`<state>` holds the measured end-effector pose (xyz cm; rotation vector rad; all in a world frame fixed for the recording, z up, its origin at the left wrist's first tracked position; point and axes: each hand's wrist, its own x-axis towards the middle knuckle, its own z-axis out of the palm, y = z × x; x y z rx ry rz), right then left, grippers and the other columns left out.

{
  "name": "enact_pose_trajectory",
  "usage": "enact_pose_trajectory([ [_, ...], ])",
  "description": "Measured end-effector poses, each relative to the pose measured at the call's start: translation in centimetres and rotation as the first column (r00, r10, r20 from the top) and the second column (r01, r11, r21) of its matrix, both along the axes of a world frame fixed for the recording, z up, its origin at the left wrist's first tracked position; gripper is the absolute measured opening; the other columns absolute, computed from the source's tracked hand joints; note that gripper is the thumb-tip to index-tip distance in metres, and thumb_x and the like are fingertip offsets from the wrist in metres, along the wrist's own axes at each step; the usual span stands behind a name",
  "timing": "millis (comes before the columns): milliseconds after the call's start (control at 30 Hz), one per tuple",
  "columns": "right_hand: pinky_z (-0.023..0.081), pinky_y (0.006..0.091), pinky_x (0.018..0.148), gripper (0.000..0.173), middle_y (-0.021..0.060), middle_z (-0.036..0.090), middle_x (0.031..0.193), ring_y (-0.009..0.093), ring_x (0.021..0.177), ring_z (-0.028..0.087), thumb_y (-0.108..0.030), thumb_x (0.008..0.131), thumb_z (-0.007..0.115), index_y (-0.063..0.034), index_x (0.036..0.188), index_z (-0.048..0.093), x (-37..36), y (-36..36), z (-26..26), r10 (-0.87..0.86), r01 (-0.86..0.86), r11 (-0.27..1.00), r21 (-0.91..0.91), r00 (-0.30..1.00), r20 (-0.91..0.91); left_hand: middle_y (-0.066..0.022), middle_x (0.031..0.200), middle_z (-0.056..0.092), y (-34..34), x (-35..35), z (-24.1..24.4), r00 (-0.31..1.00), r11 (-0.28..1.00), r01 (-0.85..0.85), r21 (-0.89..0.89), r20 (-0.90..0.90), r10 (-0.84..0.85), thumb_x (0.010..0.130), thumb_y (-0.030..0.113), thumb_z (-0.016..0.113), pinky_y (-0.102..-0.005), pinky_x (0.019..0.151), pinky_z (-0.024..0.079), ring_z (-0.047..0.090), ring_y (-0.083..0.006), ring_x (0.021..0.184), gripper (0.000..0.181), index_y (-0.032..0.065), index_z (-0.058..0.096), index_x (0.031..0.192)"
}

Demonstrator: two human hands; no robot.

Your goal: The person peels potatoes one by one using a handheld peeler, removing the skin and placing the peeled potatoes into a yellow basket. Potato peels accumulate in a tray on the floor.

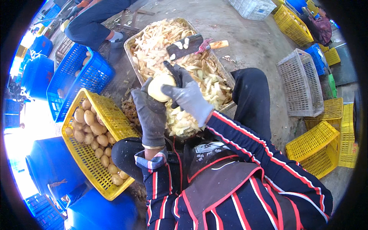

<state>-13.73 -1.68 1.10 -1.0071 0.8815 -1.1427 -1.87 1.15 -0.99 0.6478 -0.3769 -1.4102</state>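
My left hand (150, 115), in a dark grey work glove, cradles a pale peeled potato (157, 88). My right hand (188, 93), in a lighter grey glove with dark fingers, lies against the potato's right side, its thumb on the surface. Its curled fingers hide whether it also holds a tool. Below both hands is a shallow metal tray (227, 72) heaped with potato peelings (152, 49). Across the heap lies a dark-bladed cleaver (187, 47) with a wooden handle and a reddish cord tied near it; small pale pieces stick to the blade.
A tilted yellow crate (115, 115) of unpeeled potatoes (96, 128) stands left of my knee. Behind it are a blue crate (86, 77) and blue barrels (54, 164). Another person's leg (86, 26) is beyond the tray. White (300, 83) and yellow crates (313, 146) stand right.
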Motion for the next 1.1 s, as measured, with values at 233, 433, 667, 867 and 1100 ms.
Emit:
enact_pose_trajectory([
  [233,0.050,0.0209,0.061,0.052,0.0044,0.064,0.106,0.006,0.072,0.059,-0.008,0.090,0.064,-0.0082,0.138,0.046,0.9,2.8,0.2,0.217,-0.215,0.966,0.144,0.976,0.002,-0.0094,0.109,0.061,-0.5,2.0,-2.6,0.952,0.943,-0.300,0.143,-0.016,0.305,0.095,0.030,0.054,-0.0340,0.082,0.054,0.061,-0.0199,0.095,0.037,0.0045,0.054,0.121],
  [433,0.052,0.0405,0.056,0.040,0.0210,0.066,0.084,0.033,0.061,0.064,-0.022,0.094,0.055,-0.0013,0.128,0.050,0.9,0.6,1.9,0.001,-0.337,0.855,-0.393,0.760,-0.650,-0.0077,0.100,0.062,0.0,2.4,-0.1,0.852,0.868,-0.493,0.055,0.229,0.470,0.090,0.021,0.060,-0.0287,0.073,0.053,0.062,-0.0161,0.087,0.031,-0.0007,0.061,0.112],
  [667,0.049,0.0475,0.082,0.043,0.0306,0.062,0.100,0.046,0.097,0.060,-0.015,0.095,0.050,0.0050,0.132,0.041,2.9,9.4,-0.3,0.237,-0.334,0.942,-0.024,0.716,-0.657,-0.0066,0.090,0.063,0.6,2.3,-0.1,0.677,0.781,-0.624,0.031,0.520,0.520,0.090,0.022,0.060,-0.0272,0.069,0.052,0.061,-0.0149,0.076,0.028,-0.0012,0.062,0.105],
  [867,0.051,0.0382,0.080,0.043,0.0274,0.063,0.106,0.034,0.097,0.065,-0.017,0.096,0.051,0.0035,0.133,0.043,1.4,5.3,2.6,0.038,-0.254,0.931,-0.263,0.784,-0.620,-0.0069,0.093,0.062,0.7,2.0,1.3,0.651,0.777,-0.627,-0.052,0.513,0.560,0.092,0.025,0.060,-0.0284,0.068,0.052,0.061,-0.0154,0.078,0.029,-0.0009,0.060,0.106],
  [1100,0.049,0.0349,0.084,0.040,0.0175,0.065,0.109,0.028,0.096,0.064,-0.017,0.097,0.050,-0.0018,0.133,0.046,2.4,8.0,-2.0,0.333,-0.416,0.909,-0.025,0.760,-0.558,-0.0105,0.109,0.060,1.5,3.4,0.9,0.612,0.787,-0.614,-0.053,0.598,0.518,0.092,0.019,0.056,-0.0316,0.087,0.050,0.060,-0.0187,0.097,0.034,-0.0022,0.055,0.118],
])
